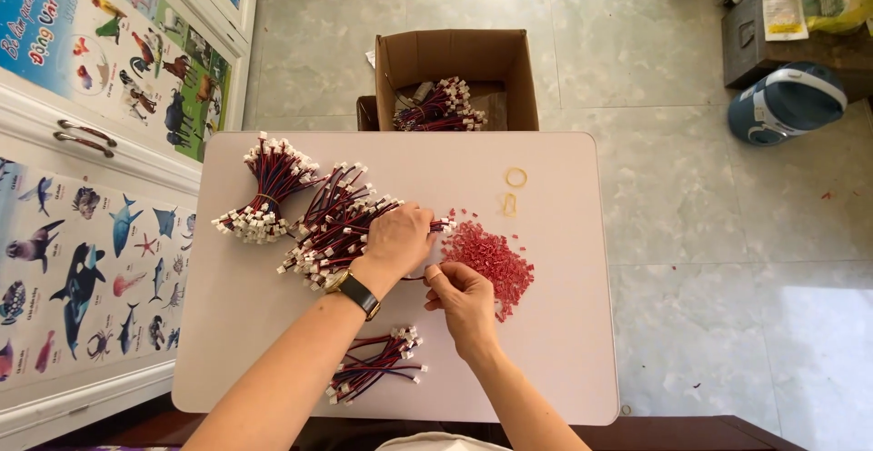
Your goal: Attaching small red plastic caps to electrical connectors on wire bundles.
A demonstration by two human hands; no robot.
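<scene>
On the pale table (564, 360), a loose wire bundle (332, 228) was covered by the left hand (397, 240), fingers curled closed over it. Right of that bundle, the red connector pile (491, 260) was touched by the right hand (464, 301), fingertips pinched together.

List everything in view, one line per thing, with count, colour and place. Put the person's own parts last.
table: one, pale pink, centre.
tied wire bundle: one, red and dark wires with white plugs, table's far left.
loose wire bunches: a few, same colours, under the left hand.
small wire pile: one, table's near edge.
red connector pieces: a heap, right of the hands.
rubber bands: two, yellow, far right of the table.
cardboard box: one, brown, on the floor beyond the table, wires inside.
cooker: one, blue and white, floor at right.
animal posters: several, at left.
wristwatch: one, dark strap, left wrist.
left hand: on the wires.
right hand: beside the red heap.
</scene>
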